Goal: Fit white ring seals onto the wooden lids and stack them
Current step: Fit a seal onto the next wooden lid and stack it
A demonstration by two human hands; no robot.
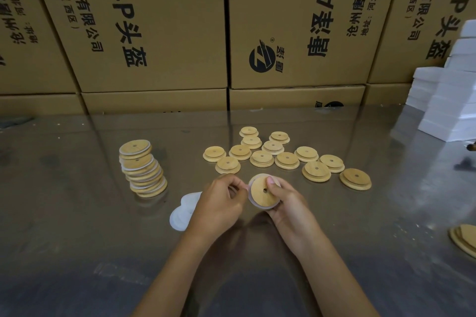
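Note:
My right hand (288,203) grips a round wooden lid (261,194) with a centre hole, tilted toward me, a white ring seal around its edge. My left hand (221,201) pinches that seal at the lid's left rim. A leaning stack of sealed lids (143,167) stands at the left. Several bare wooden lids (286,157) lie scattered beyond my hands. A small pile of white ring seals (181,213) lies on the table, partly hidden under my left hand.
The table (77,213) is shiny metal. Large printed cardboard boxes (159,33) wall off the far edge. White flat boxes (453,90) are stacked at the far right. A few more wooden lids (465,238) sit at the right edge.

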